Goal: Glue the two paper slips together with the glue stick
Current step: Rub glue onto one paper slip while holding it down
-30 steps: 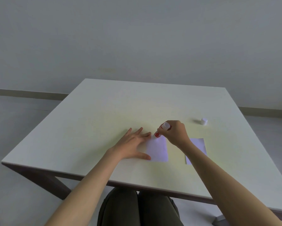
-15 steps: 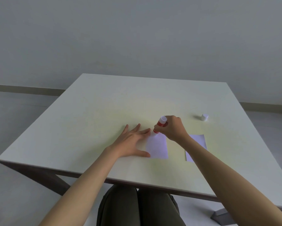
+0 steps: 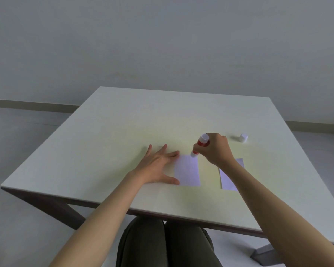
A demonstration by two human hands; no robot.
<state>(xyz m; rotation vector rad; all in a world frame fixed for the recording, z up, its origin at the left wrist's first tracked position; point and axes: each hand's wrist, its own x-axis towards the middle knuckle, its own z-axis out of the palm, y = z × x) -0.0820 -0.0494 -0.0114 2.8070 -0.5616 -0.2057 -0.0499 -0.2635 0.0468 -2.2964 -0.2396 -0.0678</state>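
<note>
Two pale lilac paper slips lie side by side on the white table (image 3: 104, 151). My left hand (image 3: 158, 166) is spread flat, its fingertips and thumb pressing the left edge of the left slip (image 3: 188, 171). My right hand (image 3: 217, 149) grips a red and white glue stick (image 3: 200, 143), tilted, with its tip touching the far edge of that left slip. The right slip (image 3: 228, 179) is partly hidden under my right wrist and forearm.
The glue stick's small white cap (image 3: 243, 137) stands on the table beyond my right hand. The near table edge runs just above my knees (image 3: 166, 245). A grey wall rises behind the table.
The glue stick's tip has slid right along the far edge of the left slip, and the stick now stands more upright. My left hand still holds the slip down.
</note>
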